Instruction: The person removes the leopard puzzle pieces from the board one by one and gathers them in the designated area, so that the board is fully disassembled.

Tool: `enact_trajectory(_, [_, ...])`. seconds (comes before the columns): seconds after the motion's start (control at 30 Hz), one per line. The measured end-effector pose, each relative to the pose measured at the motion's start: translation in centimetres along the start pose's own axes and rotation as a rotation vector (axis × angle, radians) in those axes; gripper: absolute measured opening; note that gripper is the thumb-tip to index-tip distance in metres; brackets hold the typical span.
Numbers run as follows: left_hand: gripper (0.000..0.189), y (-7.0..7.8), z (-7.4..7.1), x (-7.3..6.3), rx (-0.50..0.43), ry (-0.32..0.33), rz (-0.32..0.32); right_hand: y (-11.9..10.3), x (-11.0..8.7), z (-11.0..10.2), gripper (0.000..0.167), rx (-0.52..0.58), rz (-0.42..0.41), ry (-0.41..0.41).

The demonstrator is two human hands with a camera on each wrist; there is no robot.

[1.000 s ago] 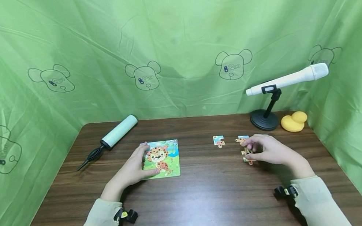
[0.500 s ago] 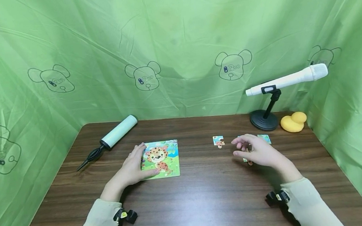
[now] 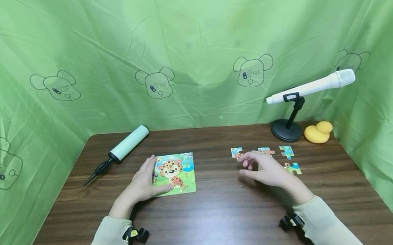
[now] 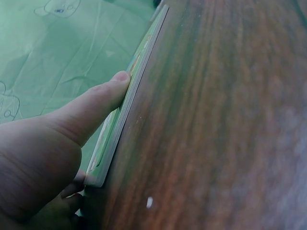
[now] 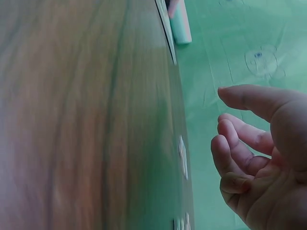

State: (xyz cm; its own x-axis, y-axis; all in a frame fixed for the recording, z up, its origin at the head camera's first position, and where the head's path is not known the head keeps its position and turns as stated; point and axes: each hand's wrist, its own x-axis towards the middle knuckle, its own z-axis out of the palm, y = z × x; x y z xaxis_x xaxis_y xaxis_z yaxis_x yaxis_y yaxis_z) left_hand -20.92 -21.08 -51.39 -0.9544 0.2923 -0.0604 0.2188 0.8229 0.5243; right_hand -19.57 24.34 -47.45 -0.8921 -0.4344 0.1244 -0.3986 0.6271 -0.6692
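A square jigsaw board [image 3: 184, 173] with a spotted leopard cub picture lies flat left of centre. My left hand [image 3: 145, 183] rests at its left side, thumb lying on the picture and fingers along the left edge. In the left wrist view the thumb [image 4: 103, 98] presses on the board near its edge. My right hand [image 3: 266, 171] hovers over the loose puzzle pieces, holding nothing, its fingers loosely bent and apart from the thumb. Near its fingertips is a blue and white puzzle piece [image 3: 236, 151]. Other pieces [image 3: 287, 151] lie behind and beside the hand, which hides part of the group.
A pale green hand pump [image 3: 130, 141] with a black nozzle lies at the back left of the wooden table [image 3: 207, 225]. At the back right stand a white microphone [image 3: 315, 86] on a black stand [image 3: 286, 130] and a yellow rubber duck [image 3: 319, 132]. Green curtains surround the table.
My right hand has shifted left across the loose pieces toward the leftmost one, uncovering pieces on the right. The left hand has stayed at the board.
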Motion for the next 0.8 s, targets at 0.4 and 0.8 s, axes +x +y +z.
enact_trajectory(0.4, [0.134,-0.4,0.3,0.0,-0.008,0.014,0.001,-3.5,1.5,4.2,0.032,0.018,-0.092,-0.043])
enact_trajectory(0.8, [0.134,-0.3,0.3,0.0,-0.016,0.016,0.003,-8.5,7.6,9.1,0.035,0.119,-0.062,-0.017])
